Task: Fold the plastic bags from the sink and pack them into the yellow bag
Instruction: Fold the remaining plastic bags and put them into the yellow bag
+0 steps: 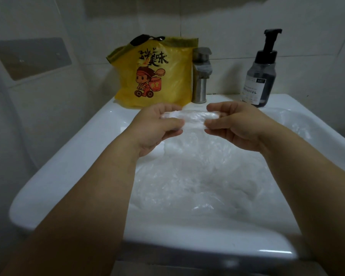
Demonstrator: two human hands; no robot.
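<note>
The fingers of the left hand are curled and pinch one end of a folded clear plastic bag. Those of the right hand pinch its other end, thumb on the near side. The bag runs as a narrow, crinkled strip between the two hands, held above the back half of the sink. Under it, a loose heap of plastic bags fills the sink's basin. The yellow bag stands upright at the sink's rear left corner, printed with a cartoon figure and black lettering. A metal tap rises at the middle of the sink's back edge, touching or just beside the yellow bag. A dark pump bottle stands at the sink's rear right corner.
</note>
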